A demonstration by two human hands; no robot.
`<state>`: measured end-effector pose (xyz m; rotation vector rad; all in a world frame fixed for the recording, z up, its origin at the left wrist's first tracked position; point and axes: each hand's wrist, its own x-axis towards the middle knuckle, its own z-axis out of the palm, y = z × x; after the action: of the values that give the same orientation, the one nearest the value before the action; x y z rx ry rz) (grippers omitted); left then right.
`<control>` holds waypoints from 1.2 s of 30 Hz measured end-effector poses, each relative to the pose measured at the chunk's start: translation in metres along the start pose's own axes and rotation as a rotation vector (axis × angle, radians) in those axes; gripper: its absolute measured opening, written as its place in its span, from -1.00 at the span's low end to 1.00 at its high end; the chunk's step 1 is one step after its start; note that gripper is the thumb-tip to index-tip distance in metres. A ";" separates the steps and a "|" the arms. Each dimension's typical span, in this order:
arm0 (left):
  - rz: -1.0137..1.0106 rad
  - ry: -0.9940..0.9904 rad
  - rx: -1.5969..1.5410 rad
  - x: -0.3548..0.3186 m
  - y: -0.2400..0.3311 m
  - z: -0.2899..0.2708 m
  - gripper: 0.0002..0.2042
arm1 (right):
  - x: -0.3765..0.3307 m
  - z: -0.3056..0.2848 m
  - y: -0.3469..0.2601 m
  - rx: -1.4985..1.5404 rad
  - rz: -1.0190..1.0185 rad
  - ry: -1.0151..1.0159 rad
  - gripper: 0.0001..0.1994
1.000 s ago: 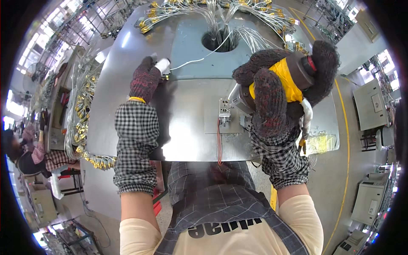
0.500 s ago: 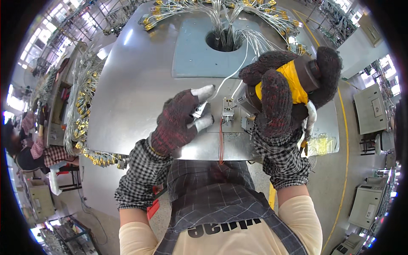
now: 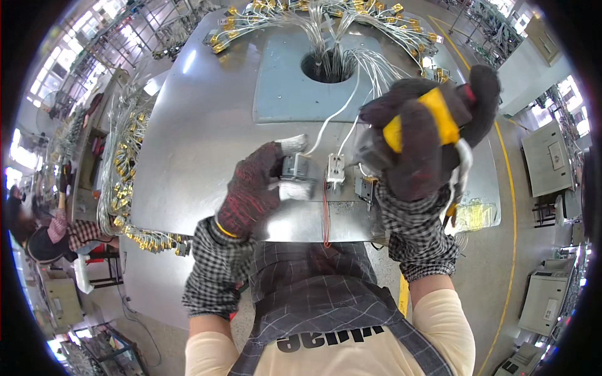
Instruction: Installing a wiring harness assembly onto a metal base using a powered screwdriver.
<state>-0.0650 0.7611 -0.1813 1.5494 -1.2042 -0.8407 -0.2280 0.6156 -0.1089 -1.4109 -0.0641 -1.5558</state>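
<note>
My left hand [image 3: 251,191], in a dark knit glove with pale fingertips, grips a small grey metal connector housing [image 3: 295,168] between thumb and fingers. A white wire [image 3: 327,128] runs down to that housing. In my right hand [image 3: 417,153], also gloved, is a dark handheld power tool [image 3: 446,116] banded with yellow tape. Its blurred front end points left, and its exact kind is hard to make out. Between both hands a small silver connector [image 3: 336,168] stands at the table's near side, with reddish wires [image 3: 326,216] hanging below. A metal block [image 3: 365,188] sits under the tool's front.
The metal table [image 3: 188,156] carries a blue-grey plate [image 3: 282,94] with a round hole [image 3: 329,67] full of white wires. Yellow-tipped cable ends [image 3: 257,19] fan along the far edge. More cable bundles [image 3: 125,156] hang at the left. A person [image 3: 56,235] sits farther left.
The tool in my right hand has shifted slightly right and away from the connector. My left hand has turned the housing, so more of its grey side shows.
</note>
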 end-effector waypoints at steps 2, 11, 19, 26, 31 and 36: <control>0.332 0.064 0.289 0.012 0.023 0.025 -0.37 | 0.013 -0.009 -0.009 -0.135 -0.039 0.114 -0.39; 0.141 -0.033 0.507 0.025 0.045 0.027 -0.44 | 0.003 -0.007 -0.011 0.060 0.035 0.137 -0.24; 0.140 -0.064 0.607 0.033 0.048 0.035 -0.32 | -0.002 0.005 -0.015 -0.184 0.022 0.057 -0.28; -0.053 -0.191 0.205 0.027 0.033 0.026 -0.23 | -0.008 0.009 -0.006 -0.067 -0.055 -0.031 -0.28; 0.050 -0.218 -0.371 0.029 0.003 0.033 -0.07 | -0.014 0.010 -0.012 -0.158 0.005 0.002 -0.18; 0.060 -0.189 -0.428 0.028 -0.005 0.033 -0.08 | -0.013 0.016 -0.008 -0.085 0.014 0.037 -0.19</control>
<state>-0.0858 0.7256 -0.1949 1.1017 -1.1078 -1.1401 -0.2237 0.6376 -0.1100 -1.4444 0.0347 -1.5883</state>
